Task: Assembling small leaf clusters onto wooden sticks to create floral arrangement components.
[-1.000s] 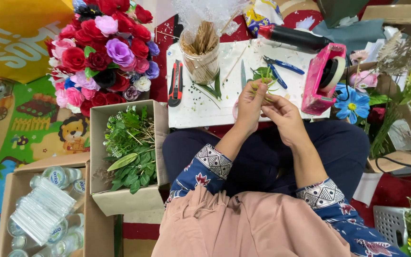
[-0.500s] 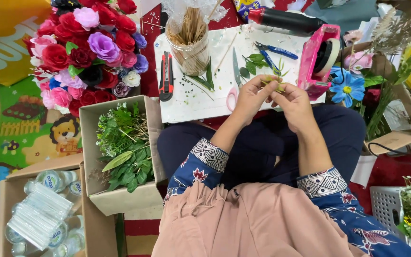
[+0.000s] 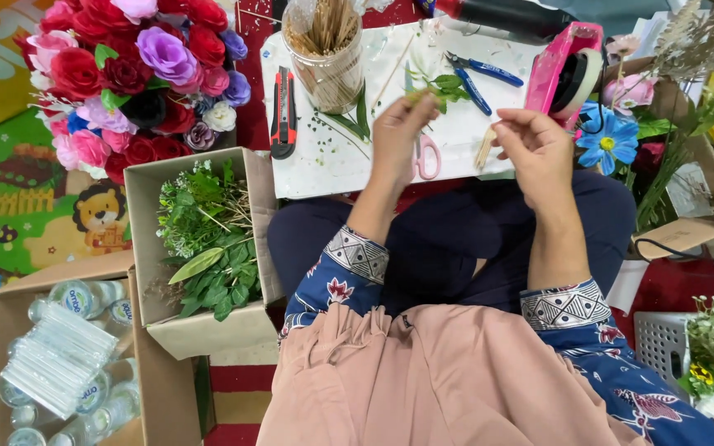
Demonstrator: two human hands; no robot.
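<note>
Left hand: pinching 1 green leafy sprig above the white bench, lifted clear for handling | Right hand: gripping thin wooden sticks, ends down | Pink-handled scissors and blue pliers: flat within reach.

jar of sticks on board; cutter left of jar, pliers right; box of greenery left

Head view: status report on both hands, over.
Left hand grips small green leafy sprig. Right hand pinches thin wooden sticks. Pink-handled scissors underneath.
</note>
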